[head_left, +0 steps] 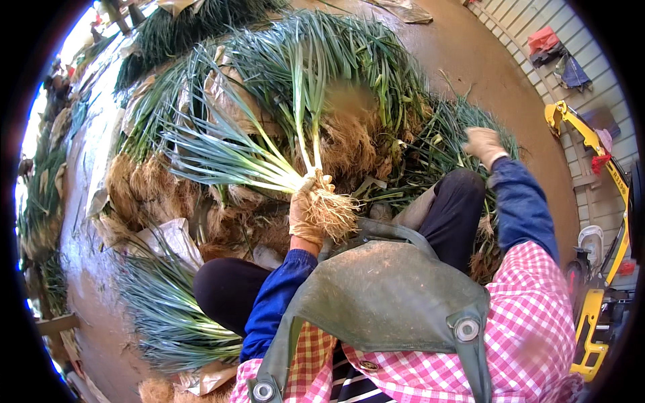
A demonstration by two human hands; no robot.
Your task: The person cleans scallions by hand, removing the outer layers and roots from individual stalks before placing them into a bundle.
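Observation:
My left hand [304, 218], in a tan glove, is closed round the lower stems of a small bunch of green onions [272, 173]. Their leaves fan out up and to the left, and the pale, stringy roots hang over the glove toward my lap. My right hand [482, 144], gloved too, is out to the right, above a heap of loose green leaves [447, 134]. Its fingers look curled in; whether they hold anything is hidden. Directly beyond the held bunch lies a big pile of green onions [349, 54] with brown, earthy roots.
A dark green apron [376, 295] covers my lap between bent knees. More green onions [178, 309] lie at my left, beside a whitish sack [171, 242]. Wet brown floor [463, 54] runs behind the pile. A yellow machine [591, 329] stands at the right by a pale wall [521, 30].

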